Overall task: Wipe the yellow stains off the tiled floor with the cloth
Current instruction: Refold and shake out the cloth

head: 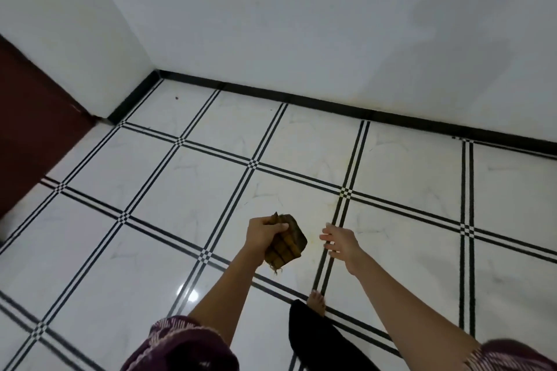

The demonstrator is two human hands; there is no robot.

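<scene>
Closest to you are your two sleeves [187, 346], dark purple with a light pattern, at the bottom of the view. Just past them you can see your bare foot [317, 301] on the floor, beside a dark trouser leg [313, 340].

A bit farther out, both your arms reach forward. Your left hand [261, 235] is closed around the cloth [286, 242]. The cloth is brown with darker stripes, folded into a thick pad, and it sits up in the air, not touching the floor yet. Your right hand [342, 242] is just to the right of the cloth. Its fingers are spread apart and it holds nothing.

Under your hands is the tiled floor [126, 277], white and shiny with thin black double lines crossing it. Look near your right hand: there are faint yellow stains [333, 205] along the black lines there, and a small yellowish patch on the floor just right of the cloth. More pale yellow marks seem to run farther away along the same line.

So I think the wiping here has not started. The cloth is ready in your hand, but the stains are still on the tiles. You will need to bend down and rub the cloth over them.

Farthest away is a black strip [331, 104] at the bottom of the white wall [301, 24]. A dark red door [33, 129] is on the far left.
</scene>
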